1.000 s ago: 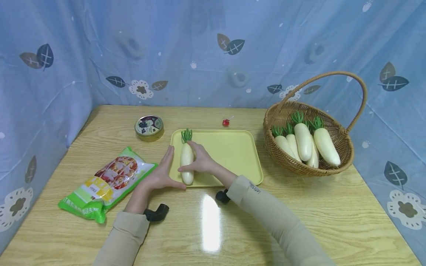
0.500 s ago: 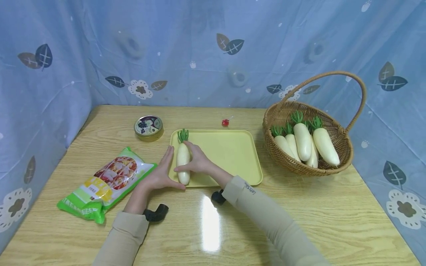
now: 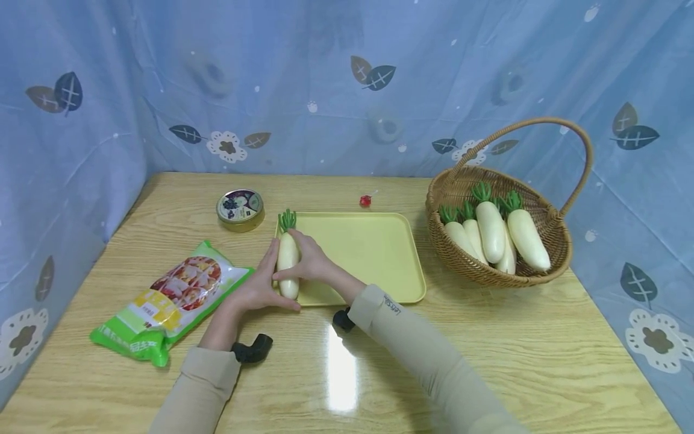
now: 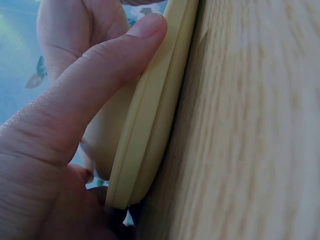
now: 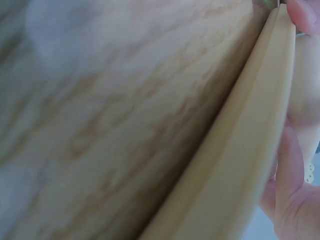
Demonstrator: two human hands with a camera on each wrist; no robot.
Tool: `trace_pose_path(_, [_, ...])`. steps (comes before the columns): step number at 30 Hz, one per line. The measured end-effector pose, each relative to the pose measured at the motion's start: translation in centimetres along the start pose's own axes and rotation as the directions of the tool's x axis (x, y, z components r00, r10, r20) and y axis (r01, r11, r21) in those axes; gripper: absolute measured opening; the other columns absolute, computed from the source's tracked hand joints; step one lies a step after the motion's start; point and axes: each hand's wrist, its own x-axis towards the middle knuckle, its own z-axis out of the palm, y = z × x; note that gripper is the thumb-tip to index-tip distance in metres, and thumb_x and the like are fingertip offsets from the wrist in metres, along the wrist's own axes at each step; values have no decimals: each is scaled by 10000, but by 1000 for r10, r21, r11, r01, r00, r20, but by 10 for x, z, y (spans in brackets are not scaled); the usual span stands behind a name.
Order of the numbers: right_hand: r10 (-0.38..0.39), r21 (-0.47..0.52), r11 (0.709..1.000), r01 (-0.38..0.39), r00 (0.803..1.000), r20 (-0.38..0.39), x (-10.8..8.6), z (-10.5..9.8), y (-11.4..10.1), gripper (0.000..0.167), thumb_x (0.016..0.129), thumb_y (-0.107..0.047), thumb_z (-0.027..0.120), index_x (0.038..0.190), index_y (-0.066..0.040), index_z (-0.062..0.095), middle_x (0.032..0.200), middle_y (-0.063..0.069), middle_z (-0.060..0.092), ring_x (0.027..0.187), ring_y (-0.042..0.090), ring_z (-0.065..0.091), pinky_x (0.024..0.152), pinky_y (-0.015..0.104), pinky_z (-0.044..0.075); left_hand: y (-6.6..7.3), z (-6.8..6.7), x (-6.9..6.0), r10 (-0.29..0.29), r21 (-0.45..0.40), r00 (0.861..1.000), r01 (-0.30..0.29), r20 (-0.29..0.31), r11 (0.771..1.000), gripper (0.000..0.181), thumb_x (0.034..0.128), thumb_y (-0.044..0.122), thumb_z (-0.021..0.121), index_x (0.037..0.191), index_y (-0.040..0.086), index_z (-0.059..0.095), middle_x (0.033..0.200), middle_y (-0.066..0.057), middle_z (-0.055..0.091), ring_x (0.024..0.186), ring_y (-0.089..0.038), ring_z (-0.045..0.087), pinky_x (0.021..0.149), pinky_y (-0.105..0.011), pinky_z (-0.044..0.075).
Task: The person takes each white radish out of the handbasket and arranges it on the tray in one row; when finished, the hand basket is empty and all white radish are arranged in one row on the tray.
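Note:
Along the left side of the yellow tray (image 3: pixel 363 253) lies a white radish (image 3: pixel 288 256) with green leaves pointing to the back. My right hand (image 3: pixel 311 262) holds it from the right, fingertips near the leaves and thumb across its lower half. My left hand (image 3: pixel 257 289) grips the tray's front left corner, fingers along the left edge and thumb at the front edge. In the left wrist view the left thumb (image 4: pixel 112 62) lies against the rim (image 4: pixel 137 145). The right wrist view shows the rim (image 5: pixel 240 150) and part of the radish (image 5: pixel 307 85).
A wicker basket (image 3: pixel 472 272) with several radishes stands at the right. Left of the tray lie a green food bag (image 3: pixel 173 301) and a round tin (image 3: pixel 240 211). A small red object (image 3: pixel 365 201) sits behind the tray. Blue patterned curtain surrounds the table.
My right hand has moved left with the radish, from a little inside the tray to its left edge. My left hand has stayed at the corner.

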Motion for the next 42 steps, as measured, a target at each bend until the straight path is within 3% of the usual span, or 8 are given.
trace_pose_path(9, [-15,-29,999,16,999,47,2,-1,-2,1078,658,-321,821,1456,-56,147,1403,174,335,1199,263,412,982,356,376,0,0,-3,-10,-14,1000,10,-10,1000,1409,538,345,875,1436,105,-183,1493,-127,-189,1361,-312,-87,1082,-517,68])
trace_pose_path(21, [-29,18,999,27,992,119,-4,-8,-3,1060,713,-301,785,1457,-29,81,1384,178,347,1163,259,440,946,346,402,0,3,-3,-11,2,1000,11,-13,1000,1407,537,369,871,1439,112,-178,1498,-113,-185,1363,-294,-93,1082,-517,67])
trace_pose_path(27, [-21,15,1000,20,993,120,-7,-17,-1,1057,728,-304,770,1462,-37,58,1399,194,337,1049,284,527,808,334,498,2,1,-1,-16,36,1000,16,-22,999,1410,525,378,873,1443,107,-163,1501,-107,-175,1365,-293,-90,1084,-510,64])
trace_pose_path(31, [-11,-31,999,15,992,125,-10,-25,0,1035,739,-315,760,1465,-50,72,1460,172,254,1185,315,448,922,406,439,2,0,-1,-22,58,999,23,-23,998,1418,516,394,872,1444,119,-164,1503,-94,-174,1367,-283,-86,1085,-503,70])
trace_pose_path(34, [-14,-86,996,25,993,118,-13,-31,1,1028,728,-334,765,1464,-58,103,1467,160,248,1305,307,295,1034,450,299,2,0,0,-16,73,1000,17,-26,997,1423,508,406,871,1446,112,-157,1503,-101,-166,1367,-296,-78,1083,-509,70])
trace_pose_path(42, [-29,-113,993,45,991,134,-20,-41,2,1023,714,-361,772,1465,-91,133,1439,179,295,1285,313,329,1001,476,340,2,1,-1,-7,70,1000,8,-20,998,1409,512,407,869,1452,99,-134,1503,-122,-157,1362,-339,-68,1071,-538,61])
